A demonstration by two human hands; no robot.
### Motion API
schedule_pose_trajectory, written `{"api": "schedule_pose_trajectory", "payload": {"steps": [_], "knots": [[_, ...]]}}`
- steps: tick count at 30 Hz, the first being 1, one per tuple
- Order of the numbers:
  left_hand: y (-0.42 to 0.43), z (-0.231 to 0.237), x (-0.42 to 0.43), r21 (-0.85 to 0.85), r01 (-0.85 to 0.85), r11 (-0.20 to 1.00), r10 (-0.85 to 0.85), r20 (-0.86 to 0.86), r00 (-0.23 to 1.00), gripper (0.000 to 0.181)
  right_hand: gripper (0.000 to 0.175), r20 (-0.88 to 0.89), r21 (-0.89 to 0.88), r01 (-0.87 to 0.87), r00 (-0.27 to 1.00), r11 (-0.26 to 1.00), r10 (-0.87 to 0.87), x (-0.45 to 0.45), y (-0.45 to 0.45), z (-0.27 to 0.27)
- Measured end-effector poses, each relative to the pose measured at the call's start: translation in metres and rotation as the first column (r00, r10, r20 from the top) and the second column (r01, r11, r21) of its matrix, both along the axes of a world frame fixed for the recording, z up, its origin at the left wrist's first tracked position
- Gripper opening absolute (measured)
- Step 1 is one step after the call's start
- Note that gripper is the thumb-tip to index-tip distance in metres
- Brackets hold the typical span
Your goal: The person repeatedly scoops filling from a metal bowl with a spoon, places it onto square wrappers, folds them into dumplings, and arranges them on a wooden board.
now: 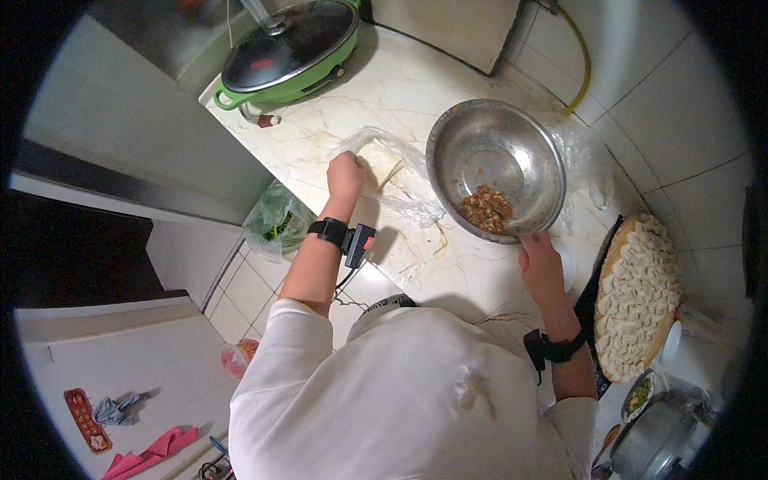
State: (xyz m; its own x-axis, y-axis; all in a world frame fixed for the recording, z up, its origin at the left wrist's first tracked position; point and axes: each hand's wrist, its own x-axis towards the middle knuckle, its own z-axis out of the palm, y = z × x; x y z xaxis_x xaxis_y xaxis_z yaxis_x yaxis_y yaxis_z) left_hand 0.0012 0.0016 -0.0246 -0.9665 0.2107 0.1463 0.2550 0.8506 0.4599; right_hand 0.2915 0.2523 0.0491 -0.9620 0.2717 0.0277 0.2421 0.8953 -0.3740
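My left hand (pixel 347 177) is curled at the left edge of a clear plastic bag (pixel 414 198), beside pale, flat dough wrappers (pixel 382 163) lying in it. Its fingertips are turned away, so whether it pinches the bag or a wrapper is hidden. My right hand (pixel 542 267) grips the near rim of a wide stainless steel bowl (pixel 480 129). Low in that bowl sits a clump of minced filling (pixel 487 209) with green bits, and a utensil seems partly sunk in it. A thin dough scrap (pixel 442 241) lies on the counter below the bag.
A green pan with a glass lid (pixel 291 51) stands at the far left of the marble-patterned counter (pixel 414 78). To the right, many folded dumplings (pixel 639 300) cover a round board. Nearer are a metal pot (pixel 654 438) and a small dish (pixel 639 396). Bagged greens (pixel 279 225) are beside the counter's left edge.
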Motion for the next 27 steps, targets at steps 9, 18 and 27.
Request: {"api": "schedule_pose_trajectory", "payload": {"steps": [9, 18, 27], "knots": [[0.011, 0.011, 0.017, -0.163, 0.35, 0.923, -0.343, 0.072, 0.937, 0.011, 0.016, 0.131, 0.157, -0.049, 0.991, 0.986, 0.028, -0.039, -0.001, -0.008], [0.001, 0.017, -0.002, 0.353, 0.167, 0.92, -0.148, -0.08, 0.986, 0.013, 0.009, 0.026, 0.145, 0.063, 0.997, 0.987, -0.067, -0.064, 0.01, 0.005], [-0.009, 0.018, -0.007, 0.438, 0.324, 0.839, -0.416, 0.131, 0.9, 0.015, 0.011, -0.027, 0.094, 0.084, 0.996, 0.992, -0.082, -0.08, -0.003, -0.009]]}}
